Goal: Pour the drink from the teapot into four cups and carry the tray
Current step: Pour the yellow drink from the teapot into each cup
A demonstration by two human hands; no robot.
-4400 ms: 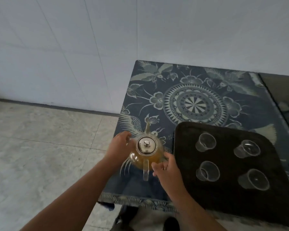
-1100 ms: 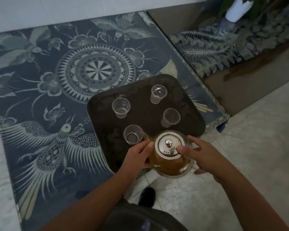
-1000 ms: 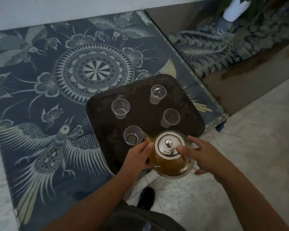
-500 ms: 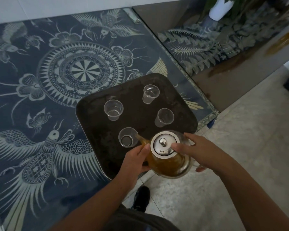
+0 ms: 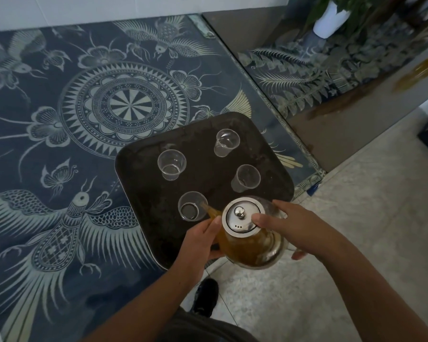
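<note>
Between left hand [image 5: 200,239] and right hand [image 5: 295,229], the teapot [image 5: 247,239] is cradled.

A clear glass teapot [image 5: 251,245] with shiny metal lid [image 5: 242,216]; transparent cups [image 5: 171,164] on a matt dark tray [image 5: 139,174].

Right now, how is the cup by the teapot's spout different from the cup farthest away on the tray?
The near cup sits at the teapot's spout; the far cup stands alone at the tray's back right. The near cup's bottom looks dark, possibly a little drink; the far cup looks clear and empty. Both are small, clear, upright cups on the same dark tray.
</note>
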